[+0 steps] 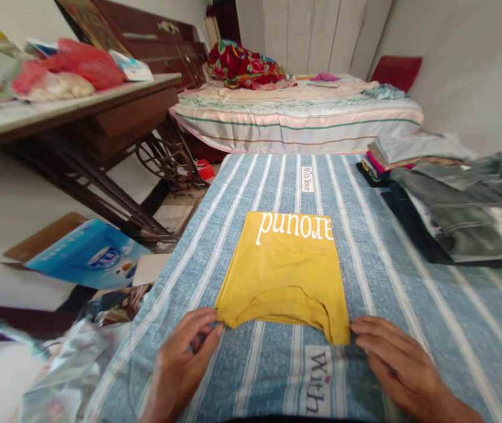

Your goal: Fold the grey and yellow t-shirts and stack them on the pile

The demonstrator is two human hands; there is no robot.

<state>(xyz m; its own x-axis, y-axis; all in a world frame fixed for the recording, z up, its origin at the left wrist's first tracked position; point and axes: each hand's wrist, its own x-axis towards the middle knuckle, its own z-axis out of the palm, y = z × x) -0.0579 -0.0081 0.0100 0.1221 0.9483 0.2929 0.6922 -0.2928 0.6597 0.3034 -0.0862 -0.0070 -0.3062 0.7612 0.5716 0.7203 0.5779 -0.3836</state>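
Note:
A yellow T-shirt [286,264] lies folded into a narrow shape on the striped bedspread, its neckline towards me and the white print "around" upside down at the far end. My left hand [184,358] pinches the near left corner of the shirt between thumb and fingers. At the near right corner, my right hand [396,358] has its fingertips closed on the shirt's edge; its thumb is mostly hidden. The shirt rests flat, with the neck opening curving between both hands.
The blue and white striped bedspread [198,258] spreads under the shirt. To the right lie a grey-green denim garment [467,205] and a stack of folded clothes [418,151]. A wooden sewing table [123,97] and a blue carton [92,252] stand left. Another bed [299,120] is beyond.

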